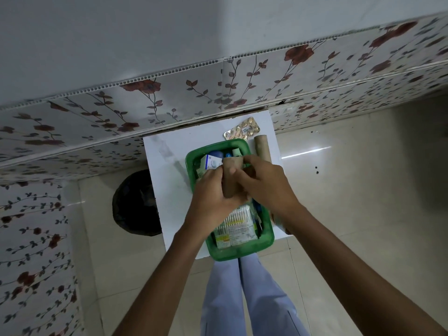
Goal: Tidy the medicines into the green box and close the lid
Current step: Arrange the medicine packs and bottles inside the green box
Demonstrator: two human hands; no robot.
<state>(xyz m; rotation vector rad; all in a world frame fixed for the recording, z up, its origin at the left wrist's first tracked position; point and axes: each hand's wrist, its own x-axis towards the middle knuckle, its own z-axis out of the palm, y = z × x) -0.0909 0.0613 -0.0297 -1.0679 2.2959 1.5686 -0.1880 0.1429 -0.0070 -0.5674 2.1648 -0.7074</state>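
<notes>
Holding one brown roll [232, 177] above green box [242, 251], left hand [213, 190] and right hand [263, 181] fingers clamped around it for lowering in; blister strip [242, 131] waits on bench [167, 151] at 12 o'clock.

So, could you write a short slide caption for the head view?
Both hands hold a brown roll over the open green box; blister pack outside.

Both hands, left hand [213, 190] and right hand [263, 177], cover the middle of the green box [242, 254]; contents beneath not visible. Brown roll [232, 177] partly masked by fingers. Print on white carton [212, 162] and blister strip [243, 130] too small to read. Black object [135, 204] half hidden behind white table [169, 166].
</notes>
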